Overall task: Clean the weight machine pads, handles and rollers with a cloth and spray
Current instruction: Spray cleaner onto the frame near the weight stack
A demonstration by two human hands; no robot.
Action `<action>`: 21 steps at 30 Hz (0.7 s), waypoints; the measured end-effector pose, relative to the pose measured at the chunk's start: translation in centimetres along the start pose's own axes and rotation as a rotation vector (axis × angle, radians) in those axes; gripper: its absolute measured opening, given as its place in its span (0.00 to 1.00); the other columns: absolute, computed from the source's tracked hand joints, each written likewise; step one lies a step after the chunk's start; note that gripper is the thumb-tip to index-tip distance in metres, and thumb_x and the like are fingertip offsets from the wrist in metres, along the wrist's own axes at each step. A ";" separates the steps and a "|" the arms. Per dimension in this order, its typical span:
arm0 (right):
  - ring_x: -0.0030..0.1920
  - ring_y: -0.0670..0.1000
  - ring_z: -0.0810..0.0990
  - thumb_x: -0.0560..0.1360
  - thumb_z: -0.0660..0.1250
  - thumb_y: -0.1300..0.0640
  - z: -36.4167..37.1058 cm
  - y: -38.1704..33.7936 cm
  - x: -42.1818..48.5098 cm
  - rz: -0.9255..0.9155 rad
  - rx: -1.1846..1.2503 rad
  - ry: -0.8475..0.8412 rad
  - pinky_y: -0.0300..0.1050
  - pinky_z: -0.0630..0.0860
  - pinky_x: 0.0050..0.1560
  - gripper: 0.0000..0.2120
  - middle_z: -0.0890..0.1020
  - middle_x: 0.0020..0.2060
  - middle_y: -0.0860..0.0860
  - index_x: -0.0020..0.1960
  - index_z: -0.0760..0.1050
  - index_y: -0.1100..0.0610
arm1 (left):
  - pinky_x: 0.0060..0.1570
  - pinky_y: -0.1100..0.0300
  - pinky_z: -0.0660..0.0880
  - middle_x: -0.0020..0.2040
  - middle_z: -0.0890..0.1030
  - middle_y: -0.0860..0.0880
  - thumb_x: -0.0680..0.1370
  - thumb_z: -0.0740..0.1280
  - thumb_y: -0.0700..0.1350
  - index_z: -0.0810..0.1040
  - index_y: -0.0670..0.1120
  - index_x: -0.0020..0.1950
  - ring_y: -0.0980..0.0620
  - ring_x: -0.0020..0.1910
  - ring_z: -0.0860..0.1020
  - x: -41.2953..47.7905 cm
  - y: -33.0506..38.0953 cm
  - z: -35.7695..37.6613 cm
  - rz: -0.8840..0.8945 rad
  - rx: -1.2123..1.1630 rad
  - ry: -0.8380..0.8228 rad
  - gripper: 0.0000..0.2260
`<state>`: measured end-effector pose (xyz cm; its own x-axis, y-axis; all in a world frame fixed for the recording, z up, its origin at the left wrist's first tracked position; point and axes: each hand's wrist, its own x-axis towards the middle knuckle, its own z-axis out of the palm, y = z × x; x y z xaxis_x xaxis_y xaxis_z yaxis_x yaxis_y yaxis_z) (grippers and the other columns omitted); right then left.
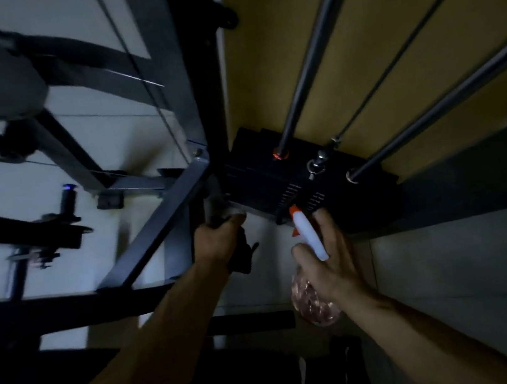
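Presently, head view: spray-and-wipe step, by judgement. Left hand (pixel 220 239) clamped on dark crumpled cloth (pixel 244 257) at the left corner of the black weight stack (pixel 277 181). Right hand (pixel 332 265) wrapped round clear pinkish white-headed spray bottle (pixel 310 239), nozzle toward the stack's near edge. Next: probably trigger squeeze, then wipe. Dim room — ochre wall (pixel 272 41), pale floor (pixel 455 276).

support: pale tiled floor (pixel 125 135) | on it: dark machine frame (pixel 155 226), standing
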<state>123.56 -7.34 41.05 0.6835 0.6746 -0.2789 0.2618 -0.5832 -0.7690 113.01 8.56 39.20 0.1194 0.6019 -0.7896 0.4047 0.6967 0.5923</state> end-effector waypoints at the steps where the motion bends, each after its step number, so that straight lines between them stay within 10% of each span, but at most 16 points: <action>1: 0.40 0.48 0.73 0.68 0.63 0.45 0.9 -1.5 0.0 -0.053 0.003 0.035 0.48 0.71 0.40 0.13 0.72 0.40 0.47 0.47 0.68 0.51 | 0.41 0.52 0.81 0.38 0.82 0.43 0.76 0.75 0.45 0.80 0.43 0.41 0.43 0.38 0.82 -0.6 0.2 -1.9 -0.018 -0.063 0.018 0.09; 15: 0.48 0.48 0.77 0.80 0.70 0.55 15.4 -17.3 3.4 -0.329 0.064 -0.132 0.30 0.73 0.43 0.06 0.77 0.49 0.50 0.56 0.79 0.55 | 0.30 0.55 0.79 0.35 0.80 0.40 0.77 0.66 0.31 0.78 0.38 0.48 0.42 0.31 0.80 -3.5 0.1 -19.1 -0.050 -0.268 0.156 0.04; 21: 0.51 0.49 0.78 0.79 0.71 0.52 18.4 -17.0 3.9 -0.392 -0.040 -0.134 0.45 0.79 0.47 0.09 0.76 0.52 0.49 0.56 0.79 0.56 | 0.33 0.50 0.78 0.33 0.80 0.37 0.77 0.66 0.31 0.78 0.35 0.49 0.40 0.30 0.80 -3.5 -1.5 -19.8 -0.049 -0.324 0.142 0.03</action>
<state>109.29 13.52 42.44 0.4325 0.9006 -0.0435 0.5131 -0.2855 -0.8094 94.08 13.12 44.27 -0.0298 0.5970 -0.8017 0.0953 0.8001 0.5922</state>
